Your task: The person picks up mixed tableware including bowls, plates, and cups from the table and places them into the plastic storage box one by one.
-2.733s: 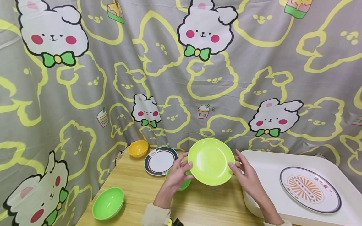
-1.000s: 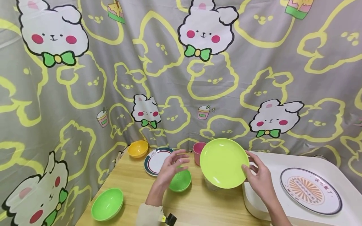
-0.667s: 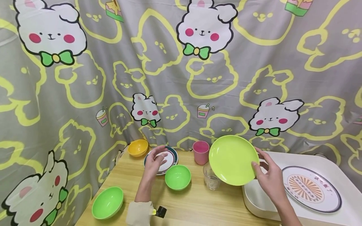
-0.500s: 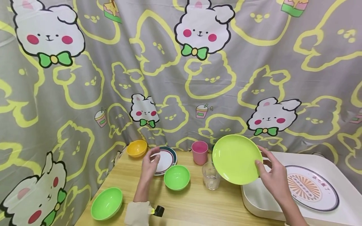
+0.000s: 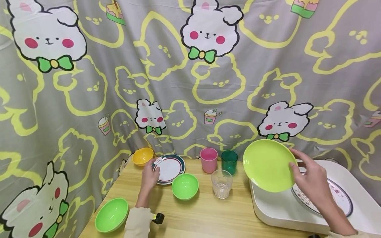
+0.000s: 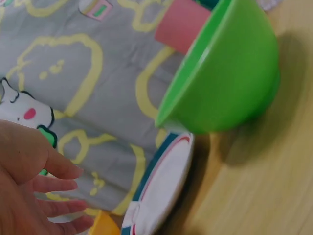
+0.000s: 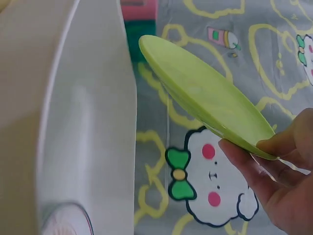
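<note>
My right hand [image 5: 309,180] grips a lime green plate [image 5: 269,165] by its right rim, thumb on the face and fingers behind. The plate is tilted in the air over the left part of a white tray [image 5: 276,210]. The right wrist view shows the plate [image 7: 205,93] edge-on above the tray [image 7: 88,127], pinched by my right hand [image 7: 274,181]. My left hand [image 5: 150,172] reaches with straight fingers to the left rim of a white plate with a dark rim [image 5: 171,168]. In the left wrist view the left hand [image 6: 34,186] holds nothing beside that plate [image 6: 161,191].
On the wooden table stand a yellow bowl [image 5: 143,156], a green bowl [image 5: 185,186], another green bowl [image 5: 111,215] at the front left, a pink cup [image 5: 208,159], a dark green cup [image 5: 229,162] and a clear glass [image 5: 221,183]. A patterned plate [image 5: 342,201] lies in the tray. A curtain hangs behind.
My left hand let go of the lime plate and moved left to the dark-rimmed plate. My right hand carried the lime plate right, over the tray.
</note>
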### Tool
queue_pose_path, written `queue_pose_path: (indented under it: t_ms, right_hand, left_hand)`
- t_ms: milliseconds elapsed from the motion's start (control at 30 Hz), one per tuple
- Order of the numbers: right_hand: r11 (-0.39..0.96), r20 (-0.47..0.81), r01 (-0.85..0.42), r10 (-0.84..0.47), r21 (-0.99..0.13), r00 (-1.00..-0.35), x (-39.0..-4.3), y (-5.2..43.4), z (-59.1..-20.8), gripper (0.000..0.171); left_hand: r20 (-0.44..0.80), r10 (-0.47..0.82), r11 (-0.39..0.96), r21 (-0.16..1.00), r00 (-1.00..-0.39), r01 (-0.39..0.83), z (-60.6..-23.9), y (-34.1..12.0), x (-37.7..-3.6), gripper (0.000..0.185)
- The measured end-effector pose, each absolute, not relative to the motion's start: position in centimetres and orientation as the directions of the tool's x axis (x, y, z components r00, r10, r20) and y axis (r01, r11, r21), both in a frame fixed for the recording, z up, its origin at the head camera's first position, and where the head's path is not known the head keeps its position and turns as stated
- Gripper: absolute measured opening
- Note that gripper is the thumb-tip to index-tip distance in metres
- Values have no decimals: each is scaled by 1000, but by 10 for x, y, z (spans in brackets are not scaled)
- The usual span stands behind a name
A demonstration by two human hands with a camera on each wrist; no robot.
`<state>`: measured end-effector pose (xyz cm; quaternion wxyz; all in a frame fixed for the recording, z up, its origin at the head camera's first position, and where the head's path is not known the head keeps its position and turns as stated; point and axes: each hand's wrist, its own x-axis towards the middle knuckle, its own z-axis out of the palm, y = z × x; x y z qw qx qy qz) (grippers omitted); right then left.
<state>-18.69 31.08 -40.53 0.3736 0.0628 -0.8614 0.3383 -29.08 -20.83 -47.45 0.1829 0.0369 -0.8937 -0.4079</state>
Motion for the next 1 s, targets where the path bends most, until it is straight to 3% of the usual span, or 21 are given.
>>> queue_pose_path:
  t_ms: [233,600,1000]
  right_hand:
    - [827,714,-348,89,-442,-695,-192,338,-398,41]
    - [894,707,-325,-14,-308,-707,-204,381,-397,42]
    - [934,597,-233,-27,-271,-802,-205,417,-418,34]
  left_hand:
    - [206,-178,768,641,-962,-5,-482,-215,-288,54]
    - [-27,-239,735,648,-971,-199,-486,-219,-293,74]
    - [-29,-257,712,671,-966,-209,-501,-224,-305,60]
